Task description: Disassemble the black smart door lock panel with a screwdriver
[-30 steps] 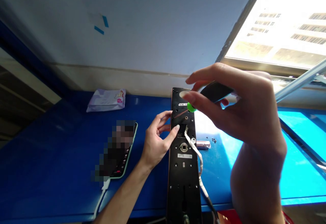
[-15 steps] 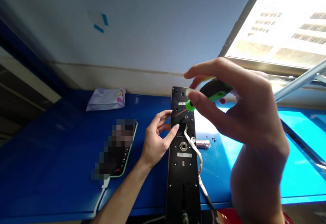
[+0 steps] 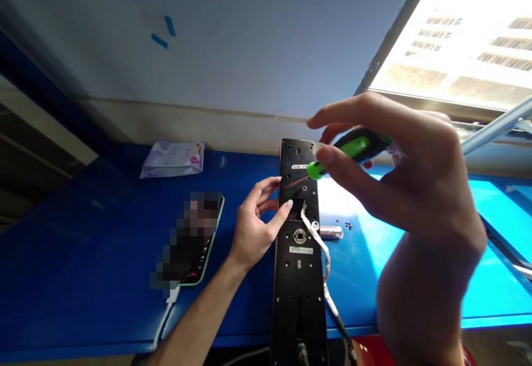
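A long black door lock panel [image 3: 297, 283] lies on the blue table and juts past its front edge. It has screw holes, a square spindle hole and a white-wrapped cable [image 3: 326, 263] coming out of a cutout. My left hand [image 3: 261, 224] grips the panel's left edge, thumb on top beside the cutout. My right hand [image 3: 399, 166] is closed round the green and black handle of a screwdriver [image 3: 353, 147]. The screwdriver slants down to the left, its tip at the panel's upper left edge near my left fingertips. Whether a screw sits under the tip is too small to tell.
Left of the panel lies a phone [image 3: 203, 252] with a white charging cable [image 3: 163, 319]. A pale purple packet [image 3: 172, 159] is near the wall. Several tiny dark screws [image 3: 348, 225] and a small wrapped pinkish item [image 3: 331, 232] lie right of the panel.
The screwdriver handle has turned, and its green stripe now faces up. My right hand has shifted slightly right. My left hand stays on the panel.
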The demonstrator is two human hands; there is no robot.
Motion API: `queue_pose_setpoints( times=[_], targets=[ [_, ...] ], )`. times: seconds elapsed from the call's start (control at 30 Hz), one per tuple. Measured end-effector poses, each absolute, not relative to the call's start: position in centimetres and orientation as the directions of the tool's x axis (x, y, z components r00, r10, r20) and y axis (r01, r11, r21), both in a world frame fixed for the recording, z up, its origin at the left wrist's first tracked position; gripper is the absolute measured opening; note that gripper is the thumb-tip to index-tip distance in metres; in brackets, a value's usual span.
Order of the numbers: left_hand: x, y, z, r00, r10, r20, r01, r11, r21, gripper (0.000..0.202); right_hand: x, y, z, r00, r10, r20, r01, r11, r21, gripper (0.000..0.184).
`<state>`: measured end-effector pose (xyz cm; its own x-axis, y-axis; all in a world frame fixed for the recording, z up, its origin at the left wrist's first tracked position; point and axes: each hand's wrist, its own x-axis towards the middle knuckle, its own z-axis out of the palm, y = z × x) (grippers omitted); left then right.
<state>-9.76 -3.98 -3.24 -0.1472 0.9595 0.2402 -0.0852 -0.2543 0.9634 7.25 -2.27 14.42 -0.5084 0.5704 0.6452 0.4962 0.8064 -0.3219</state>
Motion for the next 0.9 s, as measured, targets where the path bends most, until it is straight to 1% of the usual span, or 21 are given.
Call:
queue_pose_setpoints(
  times=[0.03,0.1,0.13,0.2,0.3,0.33,0.37,0.4,0.47,0.5,0.57,0.63,0.67,0.73,0.77,0.8,0.83,0.87,0.9],
  targets=[
    [-9.75,-3.98,-3.24,-0.148,0.959,0.241,-0.087,-0.255,0.963,0.047,7.18,-2.18,14.33,-0.488,0.570,0.661,0.512,0.800,-0.312,0.007],
    [-9.74,-3.96,-3.25,-0.147,0.959,0.243,-0.091,-0.257,0.962,0.046,7.12,-2.04,14.21,-0.477,0.559,0.679,0.534,0.797,-0.282,0.016],
    [-9.74,-3.95,-3.24,-0.144,0.959,0.243,-0.093,-0.257,0.962,0.046,7.14,-2.00,14.20,-0.483,0.549,0.682,0.538,0.801,-0.264,0.015],
    [-9.73,-3.93,-3.19,-0.144,0.959,0.244,-0.096,-0.259,0.961,0.046,7.31,-2.00,14.30,-0.519,0.537,0.665,0.524,0.815,-0.248,0.008],
    [-9.73,-3.94,-3.02,-0.147,0.959,0.243,-0.089,-0.257,0.962,0.047,7.57,-2.15,14.55,-0.588,0.526,0.615,0.468,0.841,-0.272,0.030],
    [-9.73,-3.94,-2.97,-0.149,0.959,0.242,-0.085,-0.256,0.963,0.047,7.59,-2.20,14.60,-0.600,0.525,0.604,0.456,0.844,-0.281,0.033],
    [-9.72,-3.94,-2.94,-0.150,0.959,0.241,-0.081,-0.255,0.964,0.047,7.56,-2.24,14.61,-0.597,0.526,0.605,0.454,0.844,-0.286,0.033],
    [-9.72,-3.93,-2.93,-0.152,0.959,0.241,-0.079,-0.255,0.964,0.047,7.49,-2.25,14.58,-0.586,0.536,0.607,0.462,0.837,-0.293,0.029],
    [-9.71,-3.92,-2.98,-0.153,0.957,0.246,-0.079,-0.260,0.962,0.046,7.25,-2.25,14.45,-0.544,0.553,0.632,0.501,0.818,-0.284,0.011],
    [-9.70,-3.92,-3.02,-0.152,0.956,0.250,-0.082,-0.264,0.961,0.046,7.13,-2.23,14.37,-0.523,0.556,0.646,0.527,0.806,-0.268,0.007],
    [-9.67,-3.92,-3.09,-0.148,0.956,0.255,-0.088,-0.269,0.959,0.045,6.96,-2.19,14.24,-0.504,0.553,0.663,0.561,0.793,-0.236,0.017],
    [-9.64,-3.95,-3.08,-0.144,0.956,0.254,-0.091,-0.268,0.959,0.045,6.95,-2.22,14.23,-0.519,0.545,0.659,0.550,0.803,-0.230,0.012],
    [-9.63,-3.97,-3.04,-0.145,0.957,0.252,-0.091,-0.266,0.960,0.045,7.00,-2.26,14.27,-0.534,0.548,0.644,0.530,0.810,-0.250,0.014],
    [-9.64,-4.00,-2.93,-0.144,0.957,0.251,-0.090,-0.265,0.960,0.044,7.10,-2.38,14.40,-0.565,0.538,0.625,0.465,0.834,-0.297,0.034],
    [-9.66,-4.01,-2.89,-0.143,0.957,0.252,-0.089,-0.266,0.960,0.044,7.14,-2.45,14.46,-0.578,0.532,0.619,0.439,0.842,-0.314,0.042],
    [-9.68,-4.01,-2.86,-0.140,0.958,0.252,-0.089,-0.266,0.960,0.044,7.14,-2.49,14.49,-0.584,0.529,0.616,0.423,0.846,-0.325,0.045],
    [-9.71,-4.01,-2.85,-0.140,0.958,0.252,-0.088,-0.265,0.960,0.045,7.12,-2.51,14.50,-0.581,0.528,0.619,0.421,0.846,-0.327,0.044],
    [-9.74,-4.00,-2.88,-0.140,0.958,0.251,-0.087,-0.265,0.960,0.046,7.07,-2.51,14.48,-0.570,0.534,0.624,0.431,0.841,-0.326,0.038],
    [-9.75,-3.98,-2.92,-0.142,0.958,0.251,-0.085,-0.265,0.961,0.046,7.01,-2.48,14.43,-0.553,0.547,0.629,0.453,0.830,-0.324,0.028]
  ],
)
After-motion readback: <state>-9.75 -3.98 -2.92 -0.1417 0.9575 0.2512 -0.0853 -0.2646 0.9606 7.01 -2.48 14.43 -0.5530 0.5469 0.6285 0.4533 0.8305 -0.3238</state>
